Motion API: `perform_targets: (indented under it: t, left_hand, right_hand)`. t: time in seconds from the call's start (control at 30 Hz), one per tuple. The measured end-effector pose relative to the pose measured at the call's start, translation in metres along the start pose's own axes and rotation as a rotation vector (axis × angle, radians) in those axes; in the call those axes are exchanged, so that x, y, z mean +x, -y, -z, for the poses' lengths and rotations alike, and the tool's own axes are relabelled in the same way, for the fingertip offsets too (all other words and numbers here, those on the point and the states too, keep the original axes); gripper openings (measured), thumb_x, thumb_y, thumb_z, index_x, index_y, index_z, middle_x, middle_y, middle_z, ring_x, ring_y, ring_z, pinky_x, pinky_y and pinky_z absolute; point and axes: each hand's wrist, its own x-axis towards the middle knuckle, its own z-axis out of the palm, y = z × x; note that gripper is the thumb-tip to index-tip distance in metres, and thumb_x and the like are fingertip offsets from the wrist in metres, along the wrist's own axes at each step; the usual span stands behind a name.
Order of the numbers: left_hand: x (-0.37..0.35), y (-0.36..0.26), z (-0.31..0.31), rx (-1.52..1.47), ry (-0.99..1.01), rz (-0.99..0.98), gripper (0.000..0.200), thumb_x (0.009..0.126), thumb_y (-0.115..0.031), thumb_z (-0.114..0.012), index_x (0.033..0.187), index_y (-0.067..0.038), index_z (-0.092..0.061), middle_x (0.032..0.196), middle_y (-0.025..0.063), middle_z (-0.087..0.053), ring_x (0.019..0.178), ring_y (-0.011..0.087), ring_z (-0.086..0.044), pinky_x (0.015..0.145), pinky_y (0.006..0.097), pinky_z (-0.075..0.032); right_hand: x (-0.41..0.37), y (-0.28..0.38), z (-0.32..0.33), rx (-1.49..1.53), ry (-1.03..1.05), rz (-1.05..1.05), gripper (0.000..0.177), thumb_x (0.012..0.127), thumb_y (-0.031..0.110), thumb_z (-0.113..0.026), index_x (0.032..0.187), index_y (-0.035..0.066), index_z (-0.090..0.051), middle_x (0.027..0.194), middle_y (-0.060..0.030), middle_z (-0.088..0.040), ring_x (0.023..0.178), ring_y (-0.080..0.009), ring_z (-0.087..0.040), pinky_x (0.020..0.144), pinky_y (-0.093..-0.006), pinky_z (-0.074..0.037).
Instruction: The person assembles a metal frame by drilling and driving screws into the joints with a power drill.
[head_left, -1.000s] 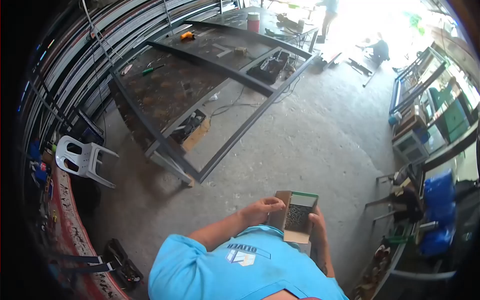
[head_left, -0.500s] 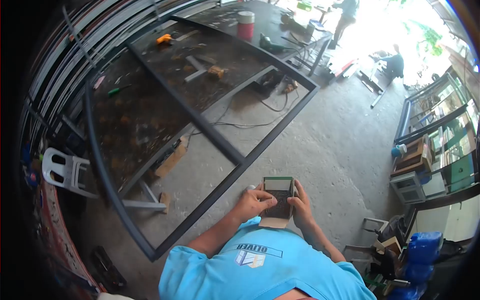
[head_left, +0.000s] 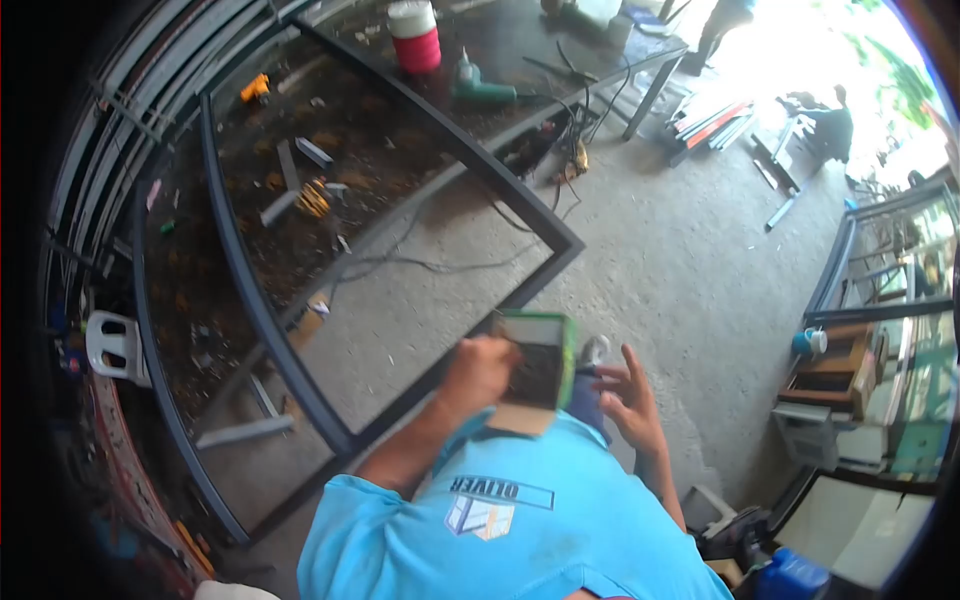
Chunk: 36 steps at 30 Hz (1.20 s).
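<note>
Since the frame half a second ago, the right hand [head_left: 628, 400] has come off the cardboard box [head_left: 567, 362]; its fingers are spread and look empty, just beside the box's green-edged wall. The left hand [head_left: 482, 368], whose fingers were over the contents then, is now at the wall on its own side, seemingly closed on it, though blur hides the exact grip. That appears to leave the box's weight to the left hand and the right one free. Just beside the left fingers, the open box holds a dark mass of small pieces [head_left: 535, 370], too blurred to tell apart, and its tan flap [head_left: 522, 418] hangs towards the shirt. Well beyond the fingers, a closed red-and-white jug [head_left: 415, 42] stands on the tabletop [head_left: 340, 100], its contents hidden
</note>
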Motion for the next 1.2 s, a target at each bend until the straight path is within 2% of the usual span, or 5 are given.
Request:
perform_targets:
  t: [0.07, 0.23, 0.4, 0.87, 1.2]
  left_hand:
    - [0.034, 0.001, -0.020, 0.026, -0.163, 0.154, 0.012, 0.082, -0.010, -0.061, 0.080, 0.001, -0.065, 0.078, 0.0241, -0.063, 0.076, 0.0384, -0.064, 0.064, 0.0423, -0.049]
    - [0.080, -0.046, -0.013, 0.008, -0.566, 0.603, 0.018, 0.085, -0.012, -0.060, 0.089, 0.004, -0.066, 0.074, 0.0213, -0.064, 0.062, 0.0268, -0.063, 0.060, 0.0354, -0.046]
    - [0.081, -0.032, -0.019, 0.168, -0.927, 0.635, 0.018, 0.085, -0.013, -0.061, 0.089, 0.003, -0.066, 0.071, 0.0221, -0.062, 0.058, 0.0254, -0.061, 0.057, 0.0351, -0.045]
    - [0.117, 0.005, -0.026, 0.004, -1.324, 1.101, 0.013, 0.083, -0.010, -0.063, 0.088, 0.002, -0.066, 0.074, 0.0218, -0.063, 0.063, 0.0317, -0.063, 0.059, 0.0364, -0.045]
    - [0.218, 0.066, 0.058, 0.083, -1.292, 1.028, 0.012, 0.080, -0.013, -0.064, 0.083, -0.002, -0.067, 0.078, 0.0204, -0.065, 0.073, 0.0359, -0.064, 0.066, 0.0428, -0.050]
  right_hand:
    - [0.048, 0.005, 0.076, -0.276, -0.104, 0.016, 0.078, 0.085, 0.025, -0.069, 0.146, 0.005, -0.024, 0.118, -0.0159, -0.057, 0.096, -0.0201, -0.060, 0.078, -0.0331, -0.051]
    - [0.158, 0.097, 0.206, -0.149, -0.202, -0.141, 0.054, 0.089, 0.019, -0.062, 0.137, 0.005, -0.041, 0.103, -0.0086, -0.062, 0.083, -0.0134, -0.060, 0.069, -0.0261, -0.049]
    - [0.335, 0.162, 0.224, -0.245, -0.104, -0.004, 0.042, 0.089, 0.019, -0.062, 0.127, 0.005, -0.051, 0.092, -0.0019, -0.063, 0.077, -0.0090, -0.059, 0.065, -0.0230, -0.047]
    - [0.520, 0.206, -0.049, -0.805, 0.789, 0.316, 0.032, 0.085, 0.016, -0.065, 0.113, 0.000, -0.061, 0.086, -0.0067, -0.065, 0.080, -0.0105, -0.059, 0.072, -0.0251, -0.047]
    - [0.660, 0.179, -0.347, -0.625, 1.087, 0.676, 0.031, 0.083, 0.017, -0.067, 0.108, 0.000, -0.064, 0.075, -0.0063, -0.065, 0.069, -0.0089, -0.059, 0.064, -0.0251, -0.047]
